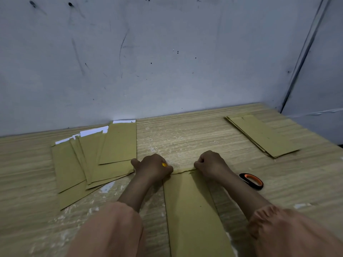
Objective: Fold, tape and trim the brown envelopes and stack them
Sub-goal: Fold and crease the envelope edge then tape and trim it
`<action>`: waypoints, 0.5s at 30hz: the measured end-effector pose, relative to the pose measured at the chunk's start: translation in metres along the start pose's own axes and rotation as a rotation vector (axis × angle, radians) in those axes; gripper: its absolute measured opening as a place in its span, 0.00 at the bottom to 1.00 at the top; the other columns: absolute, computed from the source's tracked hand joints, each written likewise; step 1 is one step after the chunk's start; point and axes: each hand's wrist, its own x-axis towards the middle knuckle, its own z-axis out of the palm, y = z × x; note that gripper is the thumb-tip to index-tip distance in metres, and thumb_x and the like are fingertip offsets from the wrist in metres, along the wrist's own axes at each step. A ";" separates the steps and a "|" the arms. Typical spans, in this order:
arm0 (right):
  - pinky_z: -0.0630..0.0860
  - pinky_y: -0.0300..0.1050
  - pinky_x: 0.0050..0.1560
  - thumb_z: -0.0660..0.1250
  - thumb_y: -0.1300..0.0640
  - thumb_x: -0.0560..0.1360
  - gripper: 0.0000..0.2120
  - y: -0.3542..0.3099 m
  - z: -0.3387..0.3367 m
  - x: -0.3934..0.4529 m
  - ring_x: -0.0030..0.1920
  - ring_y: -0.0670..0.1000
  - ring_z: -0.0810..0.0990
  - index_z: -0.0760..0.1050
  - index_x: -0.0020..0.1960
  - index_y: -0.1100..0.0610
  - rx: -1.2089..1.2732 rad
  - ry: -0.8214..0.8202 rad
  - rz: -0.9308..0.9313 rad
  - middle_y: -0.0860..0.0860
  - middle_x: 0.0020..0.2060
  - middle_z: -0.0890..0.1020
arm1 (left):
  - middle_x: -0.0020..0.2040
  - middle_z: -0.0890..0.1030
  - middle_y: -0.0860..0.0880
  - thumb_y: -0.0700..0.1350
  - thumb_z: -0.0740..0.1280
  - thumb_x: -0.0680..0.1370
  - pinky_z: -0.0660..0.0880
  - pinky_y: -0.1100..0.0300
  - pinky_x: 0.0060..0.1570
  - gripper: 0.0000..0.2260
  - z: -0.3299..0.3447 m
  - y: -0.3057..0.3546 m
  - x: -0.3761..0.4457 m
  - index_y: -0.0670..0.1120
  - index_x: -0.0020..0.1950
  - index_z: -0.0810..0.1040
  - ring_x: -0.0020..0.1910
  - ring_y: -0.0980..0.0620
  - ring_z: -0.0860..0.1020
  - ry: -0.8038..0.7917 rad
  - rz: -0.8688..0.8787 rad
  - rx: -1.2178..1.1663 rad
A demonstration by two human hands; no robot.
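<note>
1. Landmark: the brown envelope [191, 210] I am working on lies flat on the wooden bench [185, 138], its long axis running away from me, its far edge under both hands.
2. My left hand [154, 166] rests on the far left corner of this envelope. The fingers are curled under into a fist-like grip pressing down on the folded edge; something small and yellow [164, 164] shows at the knuckles, and I cannot tell what it is.
3. My right hand [209, 164] sits on the far right corner of the same envelope, fingers curled, the grip pinching or pressing the folded lip. The fingertips are hidden, so I cannot tell which.
4. Between the two hands a narrow folded strip [183, 171] of the envelope's far edge is visible, slightly uneven.
5. Left of the envelope: a fanned pile of brown envelopes [92, 160], overlapping one another, with white paper [92, 131] showing at their far ends. The pile's nearest corner lies just beside my left hand.
6. Right of the envelope, near my right forearm: a black and orange tool [251, 180] lying on the bench; its type is unclear.
7. Far right of the envelope, well apart: a neat stack of brown envelopes [261, 135], set at an angle.
8. Both forearms wear loose pinkish sleeves [111, 230].
</note>
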 end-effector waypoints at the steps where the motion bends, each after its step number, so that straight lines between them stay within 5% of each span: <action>1: 0.56 0.35 0.29 0.64 0.57 0.74 0.19 0.000 0.000 0.000 0.30 0.50 0.69 0.64 0.27 0.56 -0.012 -0.005 0.004 0.53 0.28 0.71 | 0.47 0.79 0.53 0.55 0.64 0.74 0.56 0.51 0.54 0.08 0.000 0.000 0.000 0.53 0.42 0.77 0.50 0.50 0.73 -0.002 -0.002 -0.003; 9: 0.59 0.41 0.28 0.63 0.58 0.75 0.19 -0.003 -0.006 0.001 0.27 0.48 0.65 0.62 0.28 0.57 -0.006 -0.072 0.058 0.50 0.25 0.67 | 0.35 0.70 0.55 0.55 0.64 0.74 0.56 0.50 0.53 0.07 0.000 0.005 0.004 0.53 0.43 0.74 0.43 0.50 0.70 -0.032 -0.050 0.043; 15: 0.60 0.41 0.27 0.63 0.59 0.75 0.18 -0.006 -0.009 0.001 0.27 0.48 0.65 0.62 0.29 0.58 -0.027 -0.100 0.072 0.51 0.26 0.67 | 0.44 0.76 0.53 0.56 0.66 0.73 0.56 0.49 0.57 0.11 0.003 0.004 0.007 0.51 0.50 0.77 0.47 0.51 0.70 -0.031 -0.063 0.059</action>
